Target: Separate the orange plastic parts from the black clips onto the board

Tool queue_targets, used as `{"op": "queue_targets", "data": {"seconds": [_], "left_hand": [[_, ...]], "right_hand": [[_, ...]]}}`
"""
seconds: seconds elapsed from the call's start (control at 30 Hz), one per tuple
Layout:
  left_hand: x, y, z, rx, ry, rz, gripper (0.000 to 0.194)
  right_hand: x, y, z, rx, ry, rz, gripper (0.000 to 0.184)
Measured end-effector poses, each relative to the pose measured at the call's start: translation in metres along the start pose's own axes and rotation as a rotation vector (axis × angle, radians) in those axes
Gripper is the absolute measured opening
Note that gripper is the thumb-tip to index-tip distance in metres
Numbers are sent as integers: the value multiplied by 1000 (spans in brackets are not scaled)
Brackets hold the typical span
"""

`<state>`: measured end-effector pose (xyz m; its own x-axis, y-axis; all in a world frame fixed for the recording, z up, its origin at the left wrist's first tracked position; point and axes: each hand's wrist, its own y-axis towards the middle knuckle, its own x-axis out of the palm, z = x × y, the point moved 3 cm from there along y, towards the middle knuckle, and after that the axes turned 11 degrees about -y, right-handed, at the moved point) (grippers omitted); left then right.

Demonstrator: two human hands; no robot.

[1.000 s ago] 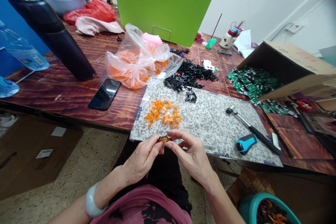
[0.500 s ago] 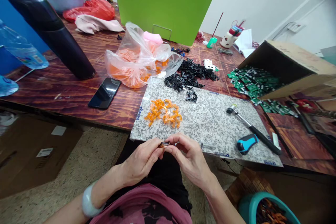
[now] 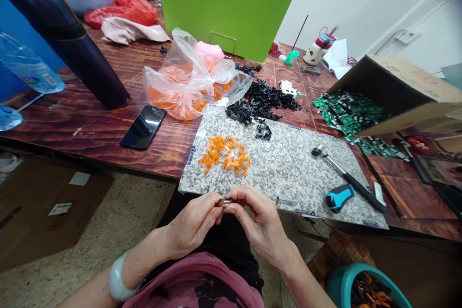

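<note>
Between my two hands, in front of the board's near edge, is a small dark and orange plastic part (image 3: 224,202). My left hand (image 3: 193,221) pinches its left end, and my right hand (image 3: 258,224) pinches its right end with thumb and forefinger. Fingers cover much of the part, so its exact shape is hidden. Just beyond my hands, loose orange plastic clips (image 3: 225,155) lie in a cluster on the speckled grey board (image 3: 281,163). A few black plastic pieces (image 3: 263,131) sit at the board's far edge, beside a larger black heap (image 3: 260,98).
On the board's right lie a small hammer (image 3: 348,178) and a blue-black handled tool (image 3: 340,198). A carton (image 3: 407,89) spills green circuit boards (image 3: 346,115). Left are a phone (image 3: 143,127), a bag of orange parts (image 3: 180,89) and a dark flask (image 3: 83,53). A teal bucket (image 3: 377,272) stands low right.
Both hands still grip the small part at nearly the same spot. The part looks slightly turned, and the fingers have shifted a little on it.
</note>
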<state>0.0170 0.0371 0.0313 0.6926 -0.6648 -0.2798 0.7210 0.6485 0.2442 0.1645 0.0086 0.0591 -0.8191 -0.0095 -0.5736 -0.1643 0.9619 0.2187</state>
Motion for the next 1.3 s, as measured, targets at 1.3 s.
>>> {"op": "queue_targets", "data": {"seconds": [1.3], "left_hand": [[3, -2, -11, -13, -17, 56, 36]], "right_hand": [[10, -5, 11, -7, 28, 31, 9]]}}
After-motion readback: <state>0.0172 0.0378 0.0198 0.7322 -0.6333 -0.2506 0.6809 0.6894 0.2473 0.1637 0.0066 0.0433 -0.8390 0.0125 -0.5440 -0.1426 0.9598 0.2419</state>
